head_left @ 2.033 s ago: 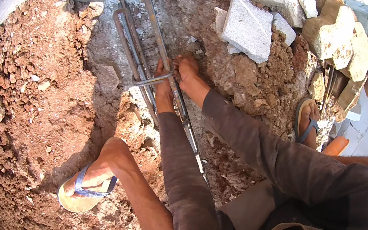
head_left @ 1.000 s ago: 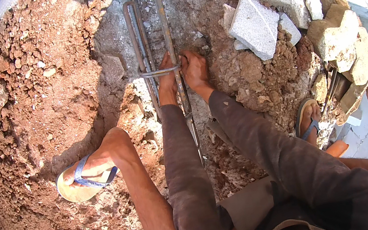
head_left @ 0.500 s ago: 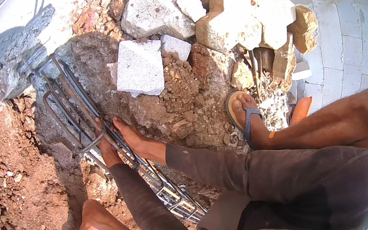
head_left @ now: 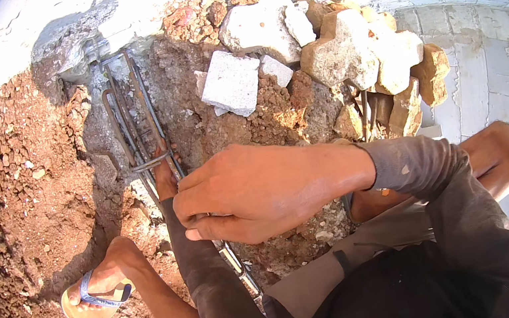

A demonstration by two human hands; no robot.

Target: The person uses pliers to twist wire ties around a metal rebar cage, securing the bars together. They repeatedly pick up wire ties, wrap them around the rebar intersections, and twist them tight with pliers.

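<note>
Rebar cage (head_left: pixel 148 109): left of the pale stone block (head_left: pixel 231 84), long axis running away from the person.
Left hand (head_left: pixel 166 179): nearer, at the cage, grip hidden.
Right hand (head_left: pixel 236 192): bodyward of the block, fingers curled; cannot tell whether anything is held.

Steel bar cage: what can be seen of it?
The steel bar cage is long and narrow, with dark, partly rusty-brown bars, a rounded bend at left and a crosswise loop. It lies over the soil, slanting from upper left toward the person. The left hand is among the bars by the loop, its grip unclear; the raised right hand hides part.
</note>
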